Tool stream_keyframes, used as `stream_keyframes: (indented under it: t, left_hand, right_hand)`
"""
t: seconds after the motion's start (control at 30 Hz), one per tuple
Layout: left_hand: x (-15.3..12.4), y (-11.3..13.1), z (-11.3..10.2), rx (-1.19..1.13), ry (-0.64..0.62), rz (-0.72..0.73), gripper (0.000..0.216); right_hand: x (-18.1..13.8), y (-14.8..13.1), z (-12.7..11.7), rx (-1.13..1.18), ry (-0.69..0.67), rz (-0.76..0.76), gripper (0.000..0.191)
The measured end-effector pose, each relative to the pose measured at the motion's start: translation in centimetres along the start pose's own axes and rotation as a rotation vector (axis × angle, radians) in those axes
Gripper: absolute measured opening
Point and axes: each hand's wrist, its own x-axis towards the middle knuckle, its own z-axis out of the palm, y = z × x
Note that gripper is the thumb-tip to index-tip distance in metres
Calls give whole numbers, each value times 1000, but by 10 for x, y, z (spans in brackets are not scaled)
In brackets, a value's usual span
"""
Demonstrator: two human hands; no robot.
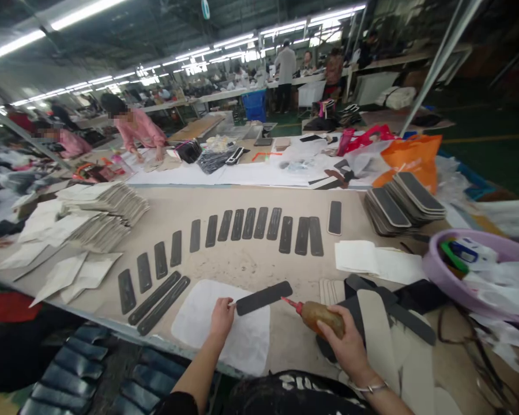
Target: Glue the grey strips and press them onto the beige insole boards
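My left hand point(223, 317) pinches the left end of a dark grey rounded strip point(264, 297), which is held over a white sheet point(211, 305). In my right hand point(343, 340) is a brownish glue bottle point(322, 319) with a red nozzle. Its tip points left and reaches the right end of the strip; whether it touches I cannot tell. Beyond my hands, several small dark strips point(249, 223) lie in an arc across the table. Two longer dark strips point(163, 302), with a shiny line around their edges, lie side by side to the left of the sheet.
Stacks of pale pieces point(108, 213) stand at the left. Piles of dark-topped pieces point(389, 207) sit at the back right. A purple basin point(430, 253) is at the right, with loose pale and dark strips point(378, 328) nearby. A person in pink point(140, 127) works across the table.
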Motion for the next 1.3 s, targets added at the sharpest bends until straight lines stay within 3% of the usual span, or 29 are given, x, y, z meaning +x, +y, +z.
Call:
stream_keyframes:
  t: [0.2, 0.3, 0.43, 0.67, 0.93, 1.07, 1.3]
  left_hand:
    - [-19, -28, 7, 114, -155, 338, 26]
    - [-19, -36, 7, 135, -236, 345, 30]
    - [-13, -40, 5, 105, -290, 344, 31]
    - [-7, -39, 7, 131, -340, 363, 29]
    - [0, -36, 7, 128, -381, 344, 26]
    - [-1, -34, 8, 164, -389, 329, 26]
    - [-2, -41, 15, 206, -326, 439, 29]
  right_hand:
    - [23, -10, 75, -122, -260, -392, 22]
    - [27, -15, 106, -136, -358, -519, 23]
    - [26, -14, 138, -170, -478, -580, 24]
    - [22, -9, 165, -239, -567, -638, 32]
    - [24, -7, 161, -364, -580, -678, 36]
    - [28, 1, 140, -401, -517, -661, 38]
    - [39, 23, 93, -466, -371, -595, 40]
